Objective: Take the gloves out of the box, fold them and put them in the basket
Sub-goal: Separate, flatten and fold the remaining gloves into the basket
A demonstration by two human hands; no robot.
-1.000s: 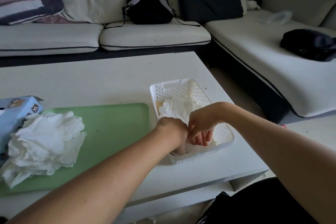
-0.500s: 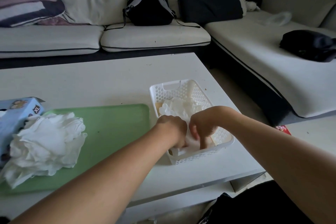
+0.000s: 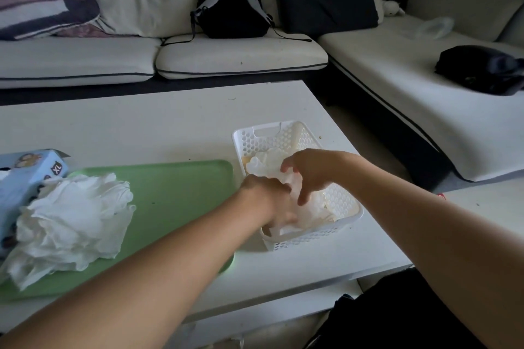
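Observation:
The white perforated basket (image 3: 312,235) stands on the table's right part, with folded white gloves (image 3: 265,163) lying inside. My left hand (image 3: 268,195) reaches down into the basket, and its fingers press on the gloves at the near end. Just above the basket's middle hovers my right hand (image 3: 310,174), fingers loosely spread and holding nothing. A crumpled pile of white gloves (image 3: 71,218) lies on the left of the green tray (image 3: 175,198). The blue glove box (image 3: 31,176) lies at the far left, partly behind the pile.
The white coffee table (image 3: 158,127) ends just right of the basket. A sofa behind it carries a black backpack (image 3: 231,5) and cushions. On the right sofa section lies a dark bundle (image 3: 479,69).
My right hand has lifted out of the basket and opened its fingers, letting go of the glove. My left hand stays down in the basket.

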